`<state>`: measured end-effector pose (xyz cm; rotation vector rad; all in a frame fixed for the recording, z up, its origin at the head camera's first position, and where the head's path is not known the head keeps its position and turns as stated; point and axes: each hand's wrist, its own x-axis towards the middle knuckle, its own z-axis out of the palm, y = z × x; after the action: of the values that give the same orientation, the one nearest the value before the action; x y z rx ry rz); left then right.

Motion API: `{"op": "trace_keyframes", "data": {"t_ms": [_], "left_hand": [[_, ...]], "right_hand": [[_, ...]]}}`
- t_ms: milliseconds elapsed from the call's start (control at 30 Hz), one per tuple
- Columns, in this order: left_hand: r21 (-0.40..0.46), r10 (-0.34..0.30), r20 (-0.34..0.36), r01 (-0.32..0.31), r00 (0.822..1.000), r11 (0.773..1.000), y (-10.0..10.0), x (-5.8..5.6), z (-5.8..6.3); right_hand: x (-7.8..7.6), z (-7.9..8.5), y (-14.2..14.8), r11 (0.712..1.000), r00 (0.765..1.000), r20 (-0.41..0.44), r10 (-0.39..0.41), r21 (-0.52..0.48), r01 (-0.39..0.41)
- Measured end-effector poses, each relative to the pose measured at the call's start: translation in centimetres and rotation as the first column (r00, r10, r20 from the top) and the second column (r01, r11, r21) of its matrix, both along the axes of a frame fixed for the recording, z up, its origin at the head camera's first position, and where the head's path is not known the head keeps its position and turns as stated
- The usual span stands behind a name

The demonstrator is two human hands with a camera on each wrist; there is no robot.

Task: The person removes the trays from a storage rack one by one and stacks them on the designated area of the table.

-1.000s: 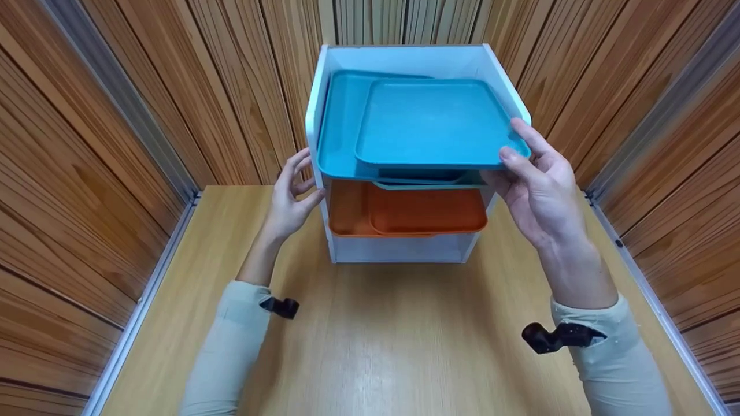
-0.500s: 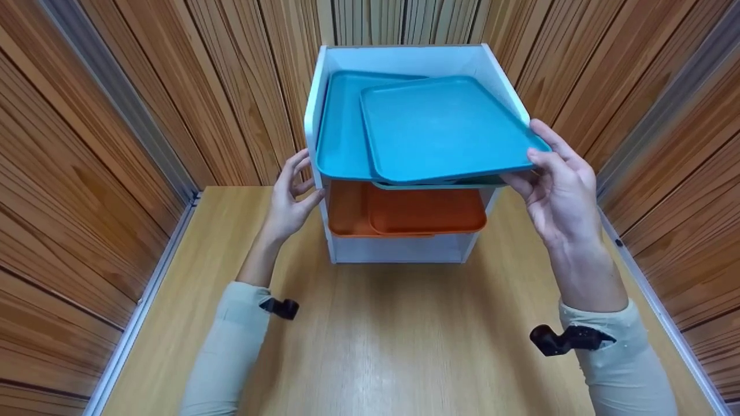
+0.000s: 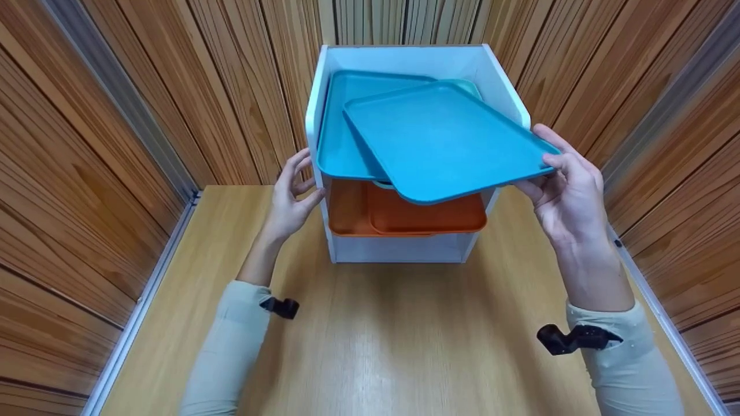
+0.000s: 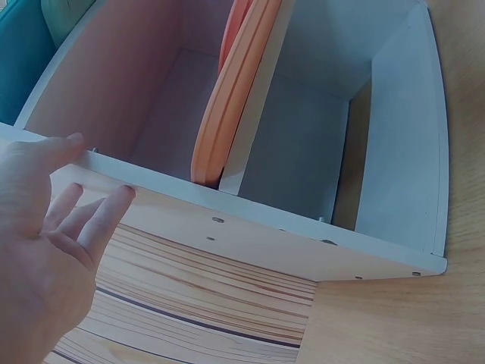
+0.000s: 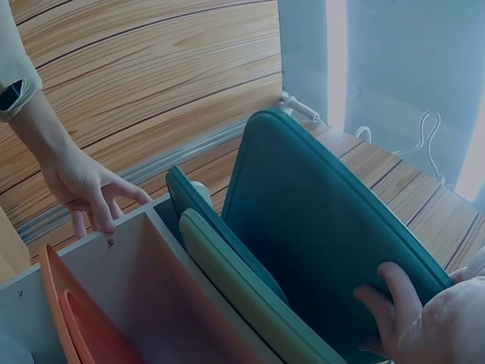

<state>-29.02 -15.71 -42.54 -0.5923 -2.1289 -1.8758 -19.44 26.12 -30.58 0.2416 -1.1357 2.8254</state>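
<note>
A white shelf unit (image 3: pixel 314 110) stands against the back wall. My right hand (image 3: pixel 575 193) pinches the front right corner of a blue tray (image 3: pixel 445 144), thumb on top and fingers beneath. That tray is turned askew and tilted, its near corner jutting past the shelf front. Under it lie another blue tray (image 3: pixel 341 130) and a light green tray (image 3: pixel 466 86), mostly covered in the head view. In the right wrist view the held tray stands clear of the green tray (image 5: pixel 250 284). My left hand (image 3: pixel 289 199) grips the shelf's left side panel by its front edge.
One level lower rest two orange trays (image 3: pixel 350 211), one overlapping the other. The bottom compartment (image 3: pixel 399 248) of the shelf is below them. Wood-grain walls (image 3: pixel 104 133) enclose the wooden tabletop (image 3: pixel 370 335) on the left, right and back.
The right hand has drawn the upper blue tray rightward and toward me, swinging it round so its near corner juts out. Some of the green tray now shows behind. The left hand stays put.
</note>
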Motion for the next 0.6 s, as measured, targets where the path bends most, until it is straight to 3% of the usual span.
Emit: {"op": "trace_keyframes", "data": {"t_ms": [600], "left_hand": [[-0.008,0.008,-0.010,-0.008,1.000,1.000,0.1,0.1,0.0]], "right_hand": [[-0.8,-0.2,2.1,0.991,0.992,0.015,0.122,0.053,-0.123]]}}
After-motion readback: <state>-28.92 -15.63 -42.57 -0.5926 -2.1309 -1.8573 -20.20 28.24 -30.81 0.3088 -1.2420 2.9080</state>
